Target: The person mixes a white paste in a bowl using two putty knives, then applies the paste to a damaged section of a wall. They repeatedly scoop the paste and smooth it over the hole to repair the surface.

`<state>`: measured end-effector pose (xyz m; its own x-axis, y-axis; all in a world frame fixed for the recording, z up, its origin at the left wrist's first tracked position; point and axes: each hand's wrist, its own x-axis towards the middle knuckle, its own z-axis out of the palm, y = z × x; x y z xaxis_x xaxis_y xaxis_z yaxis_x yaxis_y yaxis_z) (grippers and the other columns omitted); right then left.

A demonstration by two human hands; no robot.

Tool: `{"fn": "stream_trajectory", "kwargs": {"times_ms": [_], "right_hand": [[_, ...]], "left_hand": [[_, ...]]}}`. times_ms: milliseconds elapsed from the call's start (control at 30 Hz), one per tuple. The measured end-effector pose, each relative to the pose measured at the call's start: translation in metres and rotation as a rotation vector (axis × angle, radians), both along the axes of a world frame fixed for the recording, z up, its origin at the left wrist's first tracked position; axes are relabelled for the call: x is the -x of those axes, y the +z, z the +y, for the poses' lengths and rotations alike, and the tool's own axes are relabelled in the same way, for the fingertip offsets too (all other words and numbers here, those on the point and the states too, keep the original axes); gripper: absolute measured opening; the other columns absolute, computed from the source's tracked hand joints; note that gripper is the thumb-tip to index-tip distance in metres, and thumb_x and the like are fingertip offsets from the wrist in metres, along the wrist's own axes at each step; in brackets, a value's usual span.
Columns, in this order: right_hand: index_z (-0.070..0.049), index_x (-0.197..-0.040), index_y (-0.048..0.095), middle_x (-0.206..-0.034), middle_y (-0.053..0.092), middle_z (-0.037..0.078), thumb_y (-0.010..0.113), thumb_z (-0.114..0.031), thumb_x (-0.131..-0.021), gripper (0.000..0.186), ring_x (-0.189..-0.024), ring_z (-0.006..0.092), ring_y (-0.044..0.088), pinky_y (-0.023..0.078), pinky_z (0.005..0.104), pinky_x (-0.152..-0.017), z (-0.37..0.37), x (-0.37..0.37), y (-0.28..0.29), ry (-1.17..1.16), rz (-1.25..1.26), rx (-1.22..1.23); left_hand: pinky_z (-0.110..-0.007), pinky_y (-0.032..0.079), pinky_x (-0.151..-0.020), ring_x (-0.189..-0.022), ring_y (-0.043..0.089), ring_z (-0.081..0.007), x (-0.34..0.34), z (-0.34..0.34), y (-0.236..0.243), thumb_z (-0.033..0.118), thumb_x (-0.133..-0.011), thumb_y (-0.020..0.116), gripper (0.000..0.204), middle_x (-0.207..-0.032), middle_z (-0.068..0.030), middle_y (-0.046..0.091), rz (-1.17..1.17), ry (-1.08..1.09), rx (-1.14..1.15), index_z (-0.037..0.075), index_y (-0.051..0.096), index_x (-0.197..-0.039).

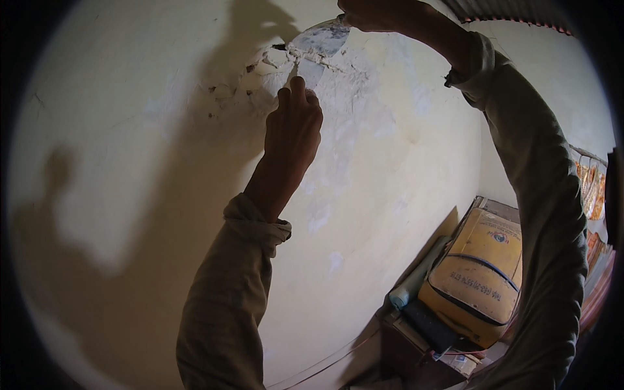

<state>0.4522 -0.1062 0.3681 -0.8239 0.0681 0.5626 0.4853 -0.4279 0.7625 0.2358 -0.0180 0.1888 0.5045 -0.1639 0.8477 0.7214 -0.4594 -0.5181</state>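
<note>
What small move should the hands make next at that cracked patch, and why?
Probably draw the small blade in the left hand across the broken plaster. Its edge already meets the crack, while the right hand holds the wide putty knife beside it.

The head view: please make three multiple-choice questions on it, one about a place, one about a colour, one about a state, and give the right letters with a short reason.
1. Where is the yellow sack?
A. at the lower right, by the wall
B. hanging at the upper left
C. in the left hand

2. What colour is the wall?
A. dark blue
B. pale cream
C. red

3. In what state is the wall where the tools touch it?
A. smooth and whole
B. cracked and flaking
C. covered by a curtain

Answers:
1 A, it lies on stacked things low at the right.
2 B, the lit plaster is cream.
3 B, chips and cracks show beside the left hand and below the right hand with its broad blade.
</note>
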Motion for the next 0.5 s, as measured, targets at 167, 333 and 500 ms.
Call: {"fn": "stream_trajectory", "kwargs": {"times_ms": [167,333,500], "right_hand": [[-0.008,-0.061,0.063,-0.063,0.061,0.011,0.064,-0.027,-0.069,0.021,-0.063,0.0281,0.061,0.046,0.0398,-0.06,-0.04,0.037,-0.006,-0.421,0.404,0.093],[-0.005,-0.074,0.07,-0.08,0.069,0.019,0.064,-0.029,-0.079,0.025,-0.082,0.0327,0.067,0.051,0.0469,-0.071,-0.068,0.03,-0.011,-0.433,0.54,0.162],[-0.007,-0.087,0.073,-0.087,0.072,0.013,0.065,-0.033,-0.085,0.028,-0.088,0.0316,0.068,0.052,0.0455,-0.075,-0.054,-0.009,-0.015,-0.058,0.607,0.28]], "left_hand": [[-0.027,0.06,-0.065,-0.101,0.056,-0.0235,0.002,-0.01,0.007,0.004,-0.073,0.073,0.037,-0.116,-0.0133,0.047,-0.009,-0.04,-0.01,-0.007,0.063,-0.107],[-0.029,0.06,-0.067,-0.102,0.056,-0.0251,-0.004,-0.01,0.008,0.006,-0.075,0.073,0.035,-0.118,-0.0136,0.046,0.012,-0.003,0.056,-0.006,0.062,-0.106],[-0.031,0.06,-0.067,-0.101,0.057,-0.025,0.008,-0.014,0.012,0.008,-0.077,0.072,0.034,-0.116,-0.013,0.045,0.032,0.04,0.086,-0.005,0.062,-0.107]]}}
